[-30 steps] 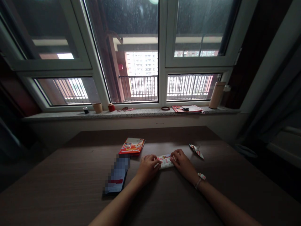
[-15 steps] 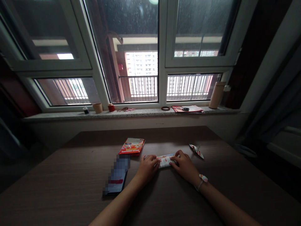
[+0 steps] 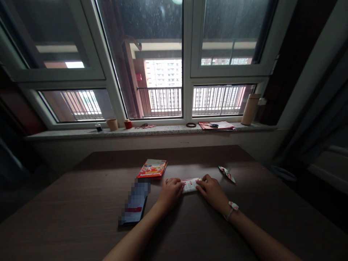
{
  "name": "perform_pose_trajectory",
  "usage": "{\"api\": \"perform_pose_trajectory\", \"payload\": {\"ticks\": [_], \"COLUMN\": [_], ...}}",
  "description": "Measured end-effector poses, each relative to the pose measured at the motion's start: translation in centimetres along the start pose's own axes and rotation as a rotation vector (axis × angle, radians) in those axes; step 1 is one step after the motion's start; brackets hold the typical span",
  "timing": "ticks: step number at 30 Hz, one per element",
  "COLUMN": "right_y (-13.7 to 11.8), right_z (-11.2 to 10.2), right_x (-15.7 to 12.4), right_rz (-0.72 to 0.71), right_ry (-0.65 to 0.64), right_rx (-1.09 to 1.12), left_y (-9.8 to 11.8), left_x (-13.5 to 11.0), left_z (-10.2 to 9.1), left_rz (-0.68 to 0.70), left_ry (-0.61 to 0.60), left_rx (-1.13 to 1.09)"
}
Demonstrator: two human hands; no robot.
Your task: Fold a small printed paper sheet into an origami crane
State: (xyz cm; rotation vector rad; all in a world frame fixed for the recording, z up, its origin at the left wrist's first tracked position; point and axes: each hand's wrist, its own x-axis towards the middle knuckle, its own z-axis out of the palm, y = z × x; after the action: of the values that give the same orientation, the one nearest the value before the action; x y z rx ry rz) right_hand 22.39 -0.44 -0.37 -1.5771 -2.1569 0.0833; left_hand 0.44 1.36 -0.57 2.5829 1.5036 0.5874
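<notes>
A white printed paper [image 3: 191, 185] with red marks, seemingly folded into a strip, lies on the brown table in front of me. My left hand [image 3: 172, 191] grips its left end, fingers bent and pressed on it. At the right end, my right hand [image 3: 211, 189] holds the paper between thumb and fingers; a bracelet [image 3: 233, 206] is on that wrist. My palms hide parts of both ends. Left of the paper sits a stack of red and white printed leaflets [image 3: 153, 169]. A folded paper piece [image 3: 227, 174] with pointed ends lies to the right.
A phone [image 3: 136, 203], partly pixelated, lies left of my left forearm on the table [image 3: 81, 203]. On the windowsill stand a paper cup [image 3: 112, 125], a red jar [image 3: 128, 124] and a tall flask [image 3: 250, 110]. Scissors [image 3: 214, 125] rest on papers there.
The paper's far coloured edge, visible before, has been folded or pressed down, and the strip now shows mostly white with red. Both hands stay nearly in place.
</notes>
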Motion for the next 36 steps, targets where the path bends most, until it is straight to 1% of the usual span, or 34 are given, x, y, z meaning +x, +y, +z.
{"api": "perform_pose_trajectory", "payload": {"ticks": [8, 14, 21, 30, 36], "right_y": [-0.05, -0.22, -0.17, -0.39, -0.43], "right_z": [0.04, -0.06, 0.22, -0.06, -0.14], "right_x": [0.01, 0.08, 0.08, 0.13, 0.06], "right_rz": [0.01, 0.024, 0.038, 0.038, 0.041], "right_ry": [0.001, -0.011, -0.015, -0.014, -0.017], "right_rx": [-0.002, -0.007, -0.015, -0.034, -0.031], "left_y": [0.3, 0.17, 0.27, 0.4, 0.47], "left_x": [0.17, 0.21, 0.27, 0.27, 0.37], "left_z": [-0.23, -0.07, -0.08, -0.29, -0.31], "left_rz": [-0.017, -0.008, -0.017, -0.024, -0.004], "left_ry": [-0.022, 0.001, -0.006, -0.011, -0.008], "left_rx": [-0.005, 0.003, 0.009, 0.013, 0.036]}}
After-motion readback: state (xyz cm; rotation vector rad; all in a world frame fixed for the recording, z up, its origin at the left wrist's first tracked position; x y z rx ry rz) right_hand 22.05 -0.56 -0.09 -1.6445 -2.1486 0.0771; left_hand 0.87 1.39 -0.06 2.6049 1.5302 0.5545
